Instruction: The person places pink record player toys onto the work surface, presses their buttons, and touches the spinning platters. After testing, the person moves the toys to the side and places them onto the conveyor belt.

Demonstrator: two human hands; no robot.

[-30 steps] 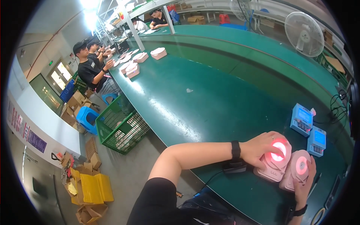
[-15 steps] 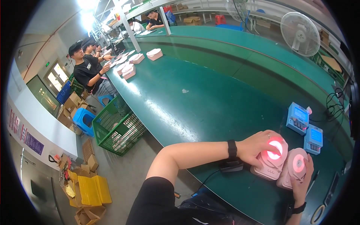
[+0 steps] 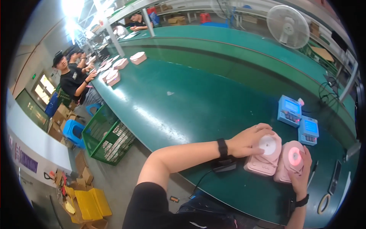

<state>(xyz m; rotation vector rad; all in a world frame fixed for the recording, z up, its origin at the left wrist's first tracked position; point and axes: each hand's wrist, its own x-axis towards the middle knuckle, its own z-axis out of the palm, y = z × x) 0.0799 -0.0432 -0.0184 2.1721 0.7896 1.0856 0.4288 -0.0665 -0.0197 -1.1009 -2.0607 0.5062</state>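
Note:
Two pink devices with round discs on their faces stand side by side on the green table. The left pink device (image 3: 265, 154) shows a plain white disc, while the disc on the right pink device (image 3: 290, 164) glows pinkish red. Along the upper left edge of the left device, my left hand (image 3: 249, 139) curls its fingers, its thumb on the face next to the disc. My right hand (image 3: 301, 173) clasps the right device by its right side, thumb across the lower front. Just beyond them are two blue boxes with lit screens, a farther box (image 3: 289, 110) and a nearer box (image 3: 308, 130).
A tape roll (image 3: 323, 204), a dark flat tool (image 3: 335, 177) and a thin pen-like stick (image 3: 312, 173) lie at the right. A black object with a cable (image 3: 224, 165) sits beside my left wrist. Co-workers sit far left by more pink devices (image 3: 113, 77). A green crate (image 3: 108, 139) stands on the floor.
The left device's disc has gone from glowing red to unlit white. My left hand has slid off its disc toward the upper left edge. The whole view has shifted slightly.

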